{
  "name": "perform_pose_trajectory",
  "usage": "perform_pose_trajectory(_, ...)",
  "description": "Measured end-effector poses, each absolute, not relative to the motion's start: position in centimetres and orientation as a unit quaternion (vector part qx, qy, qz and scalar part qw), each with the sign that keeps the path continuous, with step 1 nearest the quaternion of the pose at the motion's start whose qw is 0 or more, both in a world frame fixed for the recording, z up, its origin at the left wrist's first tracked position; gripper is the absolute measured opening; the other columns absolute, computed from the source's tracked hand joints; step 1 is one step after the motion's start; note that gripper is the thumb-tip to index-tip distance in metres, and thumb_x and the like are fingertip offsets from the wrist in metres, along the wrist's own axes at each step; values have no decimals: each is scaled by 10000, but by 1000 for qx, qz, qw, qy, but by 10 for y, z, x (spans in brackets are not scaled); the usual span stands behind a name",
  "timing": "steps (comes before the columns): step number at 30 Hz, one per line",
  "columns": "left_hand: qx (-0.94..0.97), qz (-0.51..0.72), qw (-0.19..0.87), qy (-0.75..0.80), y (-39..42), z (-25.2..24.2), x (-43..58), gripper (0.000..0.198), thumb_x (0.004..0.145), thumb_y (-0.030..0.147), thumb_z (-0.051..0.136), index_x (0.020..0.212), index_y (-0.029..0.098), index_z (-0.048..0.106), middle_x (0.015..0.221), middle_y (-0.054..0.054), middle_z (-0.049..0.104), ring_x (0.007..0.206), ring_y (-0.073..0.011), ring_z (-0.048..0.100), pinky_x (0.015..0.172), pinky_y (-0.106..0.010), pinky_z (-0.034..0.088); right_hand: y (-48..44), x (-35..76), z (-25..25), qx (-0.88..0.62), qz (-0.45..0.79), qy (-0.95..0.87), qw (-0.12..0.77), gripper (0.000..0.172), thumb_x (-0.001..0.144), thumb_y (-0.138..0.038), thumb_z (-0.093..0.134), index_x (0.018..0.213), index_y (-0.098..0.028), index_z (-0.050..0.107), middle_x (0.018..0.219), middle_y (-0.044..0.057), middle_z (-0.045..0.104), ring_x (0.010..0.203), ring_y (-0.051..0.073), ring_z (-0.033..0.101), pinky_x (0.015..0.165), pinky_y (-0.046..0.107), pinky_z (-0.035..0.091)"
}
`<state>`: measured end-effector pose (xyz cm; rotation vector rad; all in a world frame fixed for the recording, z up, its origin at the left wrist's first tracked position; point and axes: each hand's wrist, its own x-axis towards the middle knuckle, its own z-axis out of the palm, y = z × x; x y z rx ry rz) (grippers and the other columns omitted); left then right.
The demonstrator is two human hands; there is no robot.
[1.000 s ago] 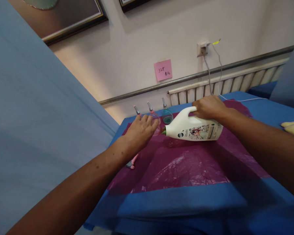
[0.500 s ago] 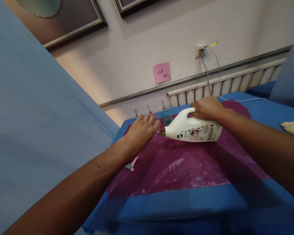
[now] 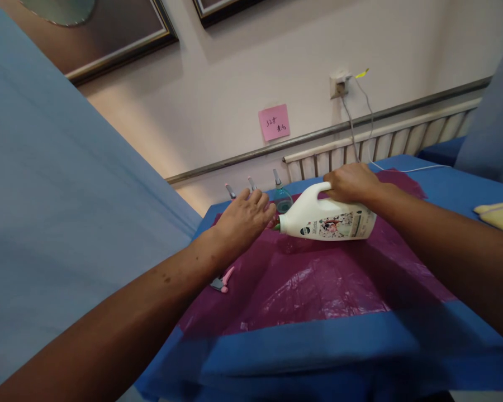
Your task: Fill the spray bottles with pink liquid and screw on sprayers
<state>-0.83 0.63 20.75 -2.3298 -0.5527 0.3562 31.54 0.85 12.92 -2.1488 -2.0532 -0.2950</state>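
My right hand (image 3: 350, 183) grips the handle of a white detergent jug (image 3: 327, 219), tipped on its side with its green spout pointing left. My left hand (image 3: 245, 220) is wrapped round a small clear bottle right at the spout; that bottle is almost wholly hidden under my fingers. Behind my fingers stand two grey pump tops (image 3: 230, 191), and a small round bottle of blue liquid (image 3: 281, 199) stands just beyond the jug's neck. All of it rests on a purple plastic sheet (image 3: 318, 285) over a blue-covered table.
A loose pink and grey pump cap (image 3: 221, 281) lies on the sheet by my left forearm. A blue cloth wall (image 3: 58, 212) rises at the left. A radiator (image 3: 385, 142), a socket with cable and a pink note (image 3: 274, 121) line the back wall. A yellow item (image 3: 501, 215) lies at far right.
The view has drifted slightly; both hands stay at the same spot. The jug remains tipped towards the small bottle, and my left fingers have closed a little more over it.
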Motion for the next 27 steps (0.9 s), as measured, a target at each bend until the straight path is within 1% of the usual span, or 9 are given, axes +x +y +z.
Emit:
perform_pose_trajectory(4,-907,122,340,-216,6,211,-4,431,1012,69,636,1415,213,683,1296,-158,685,1232,-375,596,1066,-493,409,10,318,130,-719,-93,-684,77,556,981,-717,591,1175,-278,872,1030,147,827,928,329,708,777,399,407)
perform_pose_trajectory(9,-894,147,367,-211,4,215,1,393,1058,91,566,1420,199,674,1301,-153,684,1222,-361,594,1082,-488,406,8,317,132,-723,-80,-682,77,569,1000,-707,561,1200,-270,865,1088,170,830,964,353,723,782,413,410)
perform_pose_trajectory(13,-903,131,346,-216,7,216,-2,403,1035,95,619,1426,178,667,1321,-182,673,1245,-376,595,1083,-498,406,7,317,134,-725,-84,-679,78,532,1003,-668,577,1199,-267,866,1101,180,831,956,367,725,778,427,406)
perform_pose_trajectory(15,-904,124,346,-219,11,214,-6,435,1026,84,615,1445,194,652,1347,-178,668,1262,-374,596,1095,-500,405,7,319,134,-724,-83,-680,80,524,1001,-669,582,1195,-274,868,1092,171,834,951,361,723,775,425,410)
perform_pose_trajectory(17,-897,120,365,-218,15,211,-13,479,1024,66,568,1483,194,622,1382,-182,661,1278,-372,596,1102,-506,408,8,321,133,-722,-86,-681,81,521,1010,-671,569,1192,-284,866,1095,158,838,947,346,720,760,414,408)
perform_pose_trajectory(21,-889,99,384,-230,20,203,-27,591,1008,59,520,1585,183,540,1468,-210,636,1293,-379,597,1050,-507,448,7,325,131,-725,-97,-677,86,515,1015,-671,564,1175,-285,865,1093,160,847,914,340,710,728,414,394)
perform_pose_trajectory(24,-889,81,367,-261,22,197,-34,698,964,64,575,1639,215,484,1534,-201,617,1346,-378,584,1073,-508,460,7,327,131,-734,-91,-668,85,529,1008,-673,575,1184,-267,864,1089,179,842,903,350,711,740,428,398)
perform_pose_trajectory(27,-892,63,337,-296,23,191,-40,764,903,87,656,1630,242,481,1568,-188,609,1395,-374,575,1117,-510,462,7,331,128,-733,-78,-668,97,555,1010,-689,561,1203,-265,863,1080,187,834,929,367,710,768,437,413)
